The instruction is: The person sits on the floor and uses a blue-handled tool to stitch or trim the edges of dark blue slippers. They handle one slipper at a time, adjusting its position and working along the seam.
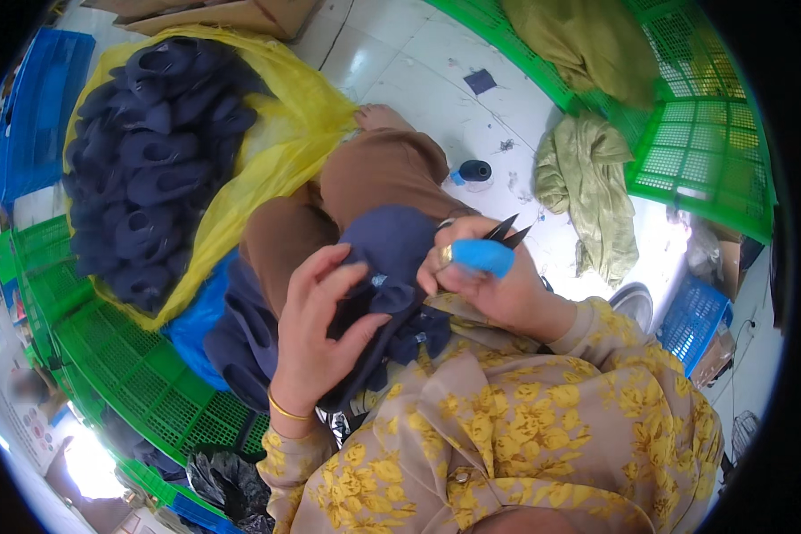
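Note:
A navy fabric piece [399,238] with a rounded, smooth end lies across my lap, a small pale spot on its folded part. My left hand [316,316] is over its near left side, thumb and fingers apart; whether the fingertips touch the cloth I cannot tell. In my right hand [516,289], beside the piece's right edge, is a pair of small scissors [509,233] with dark pointed blades aimed up and away. Something bright blue [483,258] covers a finger or the handle there; which one is unclear. More navy cloth [245,325] hangs by my left wrist.
A yellow sack [280,84] at the left holds a heap of similar navy pieces [156,169]. Green mesh crates [142,374] stand left and at the far right, with olive cloth [587,182] hanging from one. A small dark-topped bottle [474,172] is on the tiled floor [400,62].

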Available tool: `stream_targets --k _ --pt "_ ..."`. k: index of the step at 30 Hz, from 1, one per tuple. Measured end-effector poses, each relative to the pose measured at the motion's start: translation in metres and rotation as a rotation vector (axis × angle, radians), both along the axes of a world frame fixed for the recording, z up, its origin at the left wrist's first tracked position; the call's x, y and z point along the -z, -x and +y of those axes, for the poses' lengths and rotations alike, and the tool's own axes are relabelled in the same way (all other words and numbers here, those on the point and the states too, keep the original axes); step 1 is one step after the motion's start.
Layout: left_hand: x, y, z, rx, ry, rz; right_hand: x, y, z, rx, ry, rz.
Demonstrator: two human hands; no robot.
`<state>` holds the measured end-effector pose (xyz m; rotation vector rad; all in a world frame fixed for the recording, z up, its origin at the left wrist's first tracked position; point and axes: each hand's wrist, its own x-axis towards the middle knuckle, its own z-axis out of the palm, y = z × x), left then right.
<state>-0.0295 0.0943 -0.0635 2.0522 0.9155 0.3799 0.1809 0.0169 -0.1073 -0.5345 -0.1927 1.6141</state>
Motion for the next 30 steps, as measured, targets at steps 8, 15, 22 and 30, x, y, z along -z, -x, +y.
stream_targets --k 8,15,22,30 --pt "0.002 -0.001 0.028 0.076 0.042 -0.014 -0.044 -0.006 0.018 -0.331 -0.176 -1.468" --pt "0.025 -0.012 0.041 0.040 0.063 -0.156 -0.019 0.003 0.011 -0.319 -0.221 -1.703" --pt "0.041 -0.024 0.036 -0.095 0.262 -0.240 -0.016 0.001 0.015 -0.241 -0.160 -1.667" --pt "0.046 -0.025 0.032 -0.183 0.369 -0.328 -0.018 0.003 0.020 -0.241 -0.190 -1.689"
